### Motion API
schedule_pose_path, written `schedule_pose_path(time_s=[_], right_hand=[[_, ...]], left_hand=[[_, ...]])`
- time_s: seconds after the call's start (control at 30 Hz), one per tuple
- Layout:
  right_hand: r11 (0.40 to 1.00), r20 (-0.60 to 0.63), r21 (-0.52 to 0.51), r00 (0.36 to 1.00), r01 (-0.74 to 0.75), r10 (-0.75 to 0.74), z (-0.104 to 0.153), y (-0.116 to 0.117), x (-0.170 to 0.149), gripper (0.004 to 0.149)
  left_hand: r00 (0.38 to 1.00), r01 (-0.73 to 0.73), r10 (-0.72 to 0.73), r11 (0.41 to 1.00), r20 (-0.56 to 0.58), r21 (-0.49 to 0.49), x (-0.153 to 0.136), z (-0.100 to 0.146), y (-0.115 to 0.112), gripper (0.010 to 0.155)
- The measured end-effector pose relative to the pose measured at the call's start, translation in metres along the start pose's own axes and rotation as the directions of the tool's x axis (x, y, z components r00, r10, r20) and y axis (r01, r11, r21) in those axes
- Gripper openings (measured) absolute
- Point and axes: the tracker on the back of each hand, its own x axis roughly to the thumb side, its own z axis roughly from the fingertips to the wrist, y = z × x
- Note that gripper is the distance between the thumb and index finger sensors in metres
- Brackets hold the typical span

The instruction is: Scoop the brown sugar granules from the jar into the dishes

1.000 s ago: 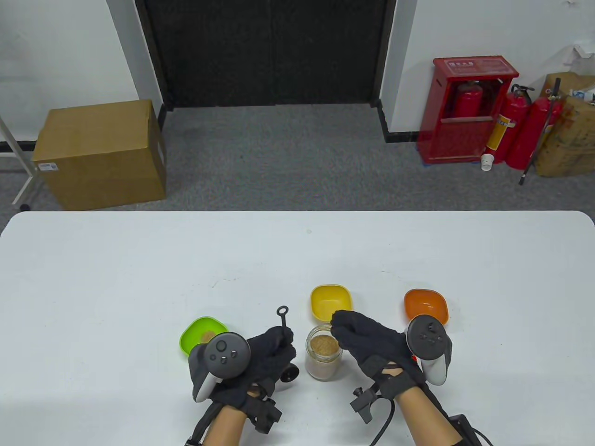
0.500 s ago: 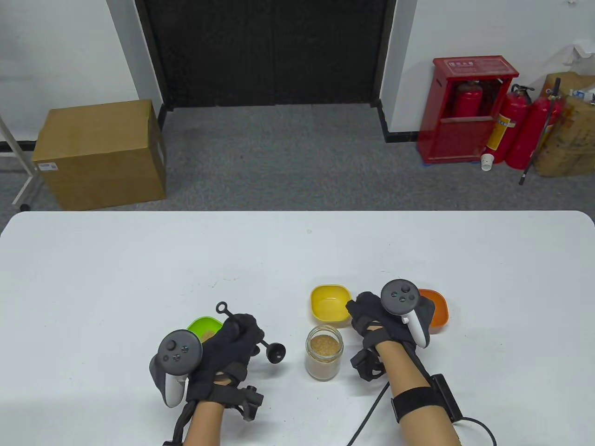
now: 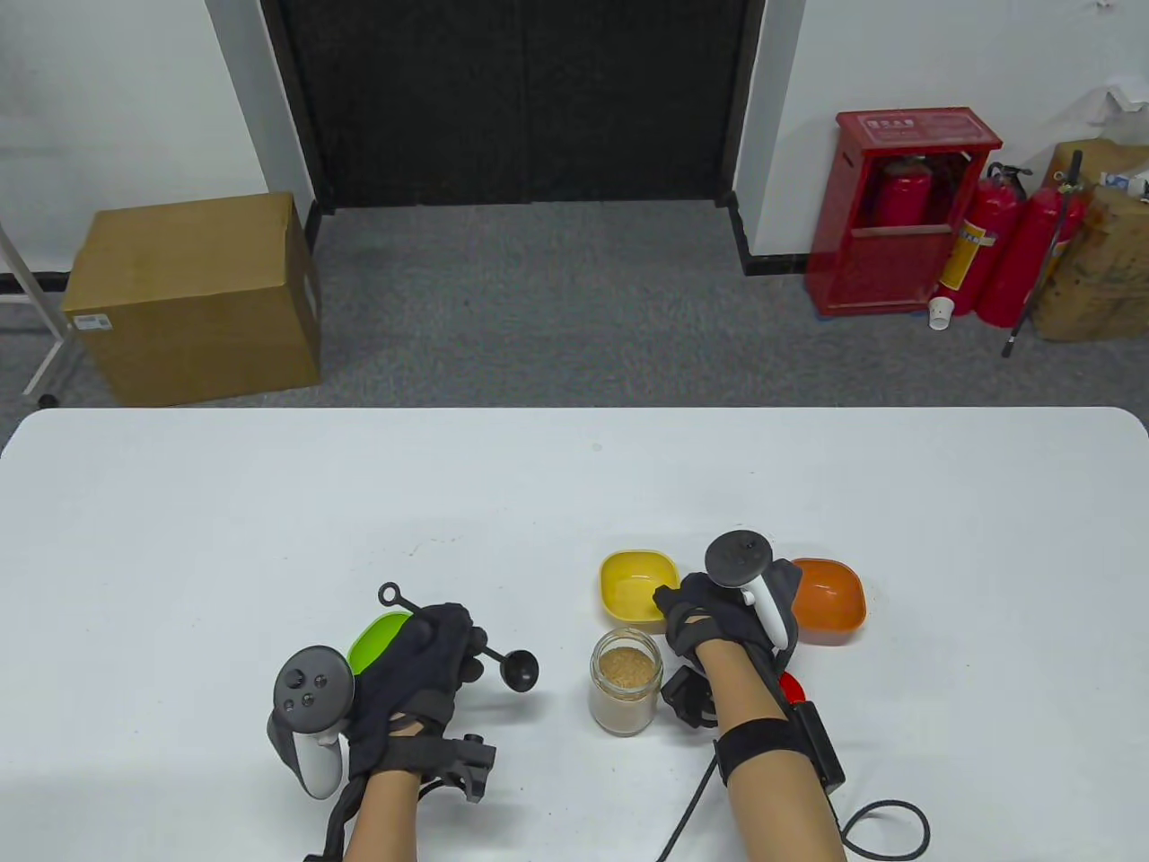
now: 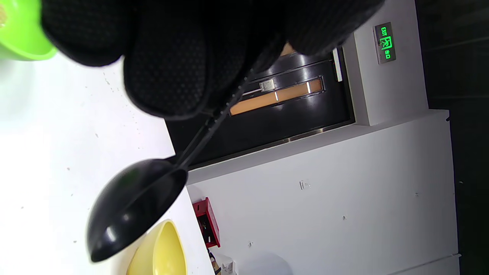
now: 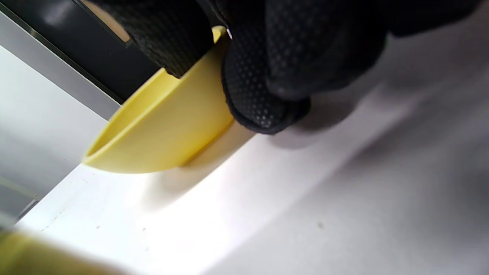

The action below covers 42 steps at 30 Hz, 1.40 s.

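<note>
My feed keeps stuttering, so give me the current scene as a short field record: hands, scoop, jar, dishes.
left hand: holds the black scoop by its handle, bowl end toward the jar
scoop contents: none visible
right hand: fingers grip the yellow dish at its near right rim
jar: open, upright, brown sugar inside, between the two hands
green dish: partly hidden behind the left hand
orange dish: right of the right hand, looks empty
table: white

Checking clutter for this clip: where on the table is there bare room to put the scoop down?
Bare room: the table's whole far half, its left side beyond the green dish, and right of the orange dish. Crowded: the near middle, where jar, yellow dish and both hands cluster.
</note>
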Motion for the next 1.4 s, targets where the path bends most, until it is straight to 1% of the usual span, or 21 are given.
schedule_pose_path(time_s=[0.13, 0.17, 0.3, 0.47, 0.53, 0.6, 0.77, 1.0, 1.13, 1.23, 1.33, 1.4], right_hand=[[1.0, -0.014, 0.008, 1.0, 0.012, -0.012, -0.001, -0.001, -0.001, 0.059], [1.0, -0.018, 0.008, 1.0, 0.026, -0.026, 0.0, -0.001, -0.002, 0.057], [0.997, -0.033, -0.004, 0.996, 0.081, -0.081, 0.005, -0.007, -0.008, 0.052], [0.991, 0.04, -0.074, 0.993, 0.113, -0.11, 0.023, -0.023, -0.014, 0.047], [0.988, 0.079, -0.099, 0.991, 0.12, -0.112, 0.036, -0.033, -0.018, 0.046], [0.987, 0.114, -0.122, 0.989, 0.108, -0.094, 0.047, -0.041, -0.021, 0.047], [0.986, 0.181, -0.125, 0.979, 0.113, -0.09, 0.07, -0.053, -0.028, 0.047], [0.986, 0.221, -0.114, 0.97, 0.125, -0.098, 0.093, -0.062, -0.038, 0.047], [0.98, 0.244, -0.128, 0.963, 0.149, -0.115, 0.1, -0.064, -0.043, 0.046], [0.98, 0.249, -0.129, 0.962, 0.15, -0.114, 0.102, -0.064, -0.045, 0.046], [0.98, 0.247, -0.124, 0.961, 0.155, -0.121, 0.102, -0.061, -0.049, 0.046], [0.981, 0.248, -0.117, 0.961, 0.155, -0.123, 0.103, -0.06, -0.05, 0.046]], left_hand=[[1.0, 0.003, -0.003, 1.0, -0.006, 0.003, 0.0, 0.0, -0.001, 0.044], [1.0, 0.008, -0.008, 1.0, 0.0, 0.017, 0.0, 0.0, 0.0, 0.045], [1.0, 0.007, -0.007, 1.0, 0.002, 0.02, 0.001, 0.0, 0.001, 0.047], [1.0, 0.024, -0.024, 0.999, 0.004, 0.028, 0.001, 0.001, 0.0, 0.05], [1.0, 0.028, -0.028, 0.999, 0.0, 0.015, 0.004, 0.001, -0.002, 0.052], [1.0, 0.016, -0.016, 1.0, -0.001, 0.003, 0.008, 0.003, -0.005, 0.052], [0.998, 0.053, -0.053, 0.999, 0.027, -0.007, 0.023, 0.002, -0.011, 0.051], [0.997, -0.024, 0.026, 0.999, 0.074, -0.031, 0.054, -0.003, -0.017, 0.049], [0.994, -0.027, 0.029, 0.999, 0.103, -0.021, 0.071, -0.006, -0.025, 0.048], [0.993, -0.027, 0.03, 0.999, 0.114, -0.028, 0.077, -0.008, -0.033, 0.047], [0.991, -0.001, 0.009, 0.998, 0.13, -0.064, 0.078, -0.009, -0.046, 0.046], [0.988, 0.026, -0.009, 0.994, 0.156, -0.107, 0.075, -0.007, -0.056, 0.047]])
